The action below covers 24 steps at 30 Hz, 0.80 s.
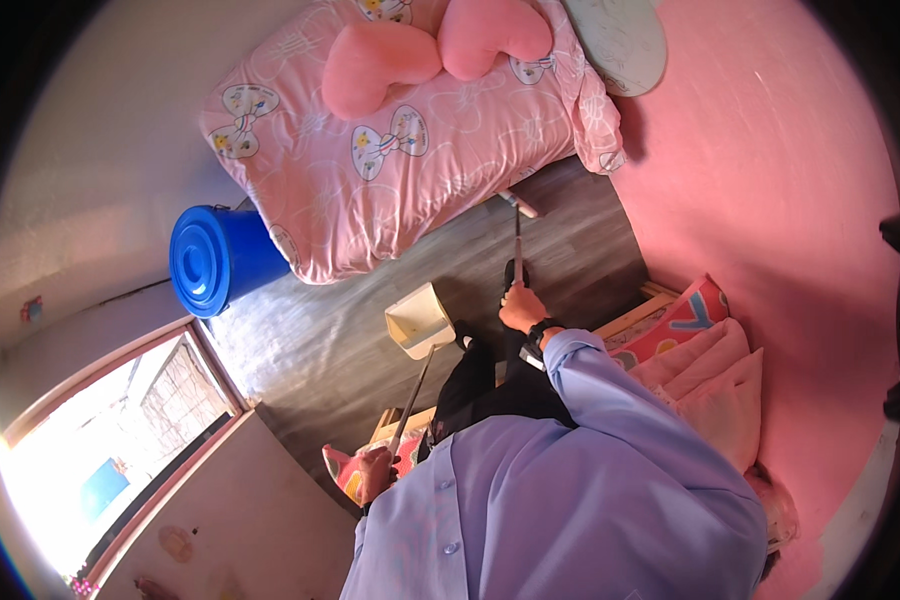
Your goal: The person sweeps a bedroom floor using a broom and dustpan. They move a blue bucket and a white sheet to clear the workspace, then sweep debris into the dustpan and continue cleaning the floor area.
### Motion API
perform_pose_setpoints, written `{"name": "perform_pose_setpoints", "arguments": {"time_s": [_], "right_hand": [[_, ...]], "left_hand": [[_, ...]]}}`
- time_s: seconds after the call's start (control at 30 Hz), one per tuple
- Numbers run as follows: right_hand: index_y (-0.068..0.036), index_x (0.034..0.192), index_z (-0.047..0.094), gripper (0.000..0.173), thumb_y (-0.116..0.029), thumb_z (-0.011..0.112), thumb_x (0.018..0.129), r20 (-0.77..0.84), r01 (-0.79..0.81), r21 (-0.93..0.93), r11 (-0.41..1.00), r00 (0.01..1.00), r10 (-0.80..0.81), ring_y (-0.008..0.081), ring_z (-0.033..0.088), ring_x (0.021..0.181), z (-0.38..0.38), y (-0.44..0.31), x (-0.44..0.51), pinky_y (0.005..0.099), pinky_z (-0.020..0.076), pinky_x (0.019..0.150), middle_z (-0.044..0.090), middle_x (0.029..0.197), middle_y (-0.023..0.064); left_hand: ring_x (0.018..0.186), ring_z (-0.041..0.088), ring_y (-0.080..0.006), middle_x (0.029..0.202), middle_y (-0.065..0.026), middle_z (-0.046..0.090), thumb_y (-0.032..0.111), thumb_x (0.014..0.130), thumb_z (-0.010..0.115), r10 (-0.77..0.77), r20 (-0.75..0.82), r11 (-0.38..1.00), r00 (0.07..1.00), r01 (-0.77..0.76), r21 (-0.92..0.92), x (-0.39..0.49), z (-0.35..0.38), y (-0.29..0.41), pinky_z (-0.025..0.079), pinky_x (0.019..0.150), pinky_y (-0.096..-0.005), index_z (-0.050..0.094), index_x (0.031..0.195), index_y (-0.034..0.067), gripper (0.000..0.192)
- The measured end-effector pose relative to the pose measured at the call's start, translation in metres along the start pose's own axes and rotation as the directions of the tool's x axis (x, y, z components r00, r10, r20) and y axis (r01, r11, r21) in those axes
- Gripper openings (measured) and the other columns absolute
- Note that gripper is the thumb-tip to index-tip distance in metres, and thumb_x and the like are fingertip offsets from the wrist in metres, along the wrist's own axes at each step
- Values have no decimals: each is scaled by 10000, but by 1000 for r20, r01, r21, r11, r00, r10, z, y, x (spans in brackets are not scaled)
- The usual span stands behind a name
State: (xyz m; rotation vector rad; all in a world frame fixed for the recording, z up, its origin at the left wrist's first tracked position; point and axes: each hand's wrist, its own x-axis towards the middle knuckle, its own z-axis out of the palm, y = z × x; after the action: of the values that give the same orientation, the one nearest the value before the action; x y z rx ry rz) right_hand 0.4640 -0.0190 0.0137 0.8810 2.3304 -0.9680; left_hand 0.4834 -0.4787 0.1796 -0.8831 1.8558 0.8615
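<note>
My right hand (523,306) is closed around the handle of a broom (523,205), whose head rests on the floor by the edge of the bed. Lower down, my left hand (376,472) grips the long handle of a dustpan (420,321). The dustpan's cream-coloured pan stands on the wood-look floor (322,330) beside my foot, its open side facing away from me. What lies inside the pan is too small to tell.
A bed with a pink printed sheet (300,180) bears heart-shaped pink pillows (379,67). Left of it stands a lidded blue barrel (202,261). A doorway opens at lower left. Behind me are a wooden frame (637,315) and pink bedding (709,382), by a pink wall.
</note>
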Motion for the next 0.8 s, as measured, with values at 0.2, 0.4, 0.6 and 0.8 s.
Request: {"name": "perform_pose_setpoints", "arguments": {"time_s": [0.2, 0.4, 0.6, 0.8], "right_hand": [[95, 922, 656, 288, -181, 588, 875, 276, 154, -13, 988, 950, -144, 385, 701, 944, 86, -66, -36, 459, 562, 800, 716, 892, 235], [74, 961, 691, 282, -188, 649, 863, 312, 80, 103, 991, 944, -108, 486, 638, 1045, 95, -94, -72, 528, 527, 862, 674, 1027, 331], [63, 1030, 647, 317, -231, 628, 913, 212, 141, 101, 985, 964, -160, 497, 632, 1026, 64, -65, -122, 542, 502, 878, 670, 1023, 331], [11, 1213, 586, 354, -181, 598, 917, 92, -53, 79, 995, 995, 46, 460, 646, 1061, -24, 11, -143, 527, 512, 908, 688, 1088, 278]], "left_hand": [[550, 580, -147, 901, -177, 734, 153, 876, 592, 96, 73, 994, 993, -99, 41, 21, -36, -68, 469, 495, -300, 642, 1230, -73, 422], [647, 700, -212, 837, -184, 740, 145, 862, 618, 210, 20, 953, 977, -209, 217, 44, -43, -101, 549, 547, -343, 697, 1132, -79, 360], [696, 729, -223, 765, -177, 734, 155, 826, 619, 259, -66, 922, 964, -226, 315, 69, -35, -124, 567, 620, -393, 761, 937, -39, 265], [649, 706, -214, 752, -174, 729, 151, 831, 614, 292, -49, 886, 955, -251, 391, 65, -17, -102, 541, 581, -386, 755, 947, -37, 262]]}}
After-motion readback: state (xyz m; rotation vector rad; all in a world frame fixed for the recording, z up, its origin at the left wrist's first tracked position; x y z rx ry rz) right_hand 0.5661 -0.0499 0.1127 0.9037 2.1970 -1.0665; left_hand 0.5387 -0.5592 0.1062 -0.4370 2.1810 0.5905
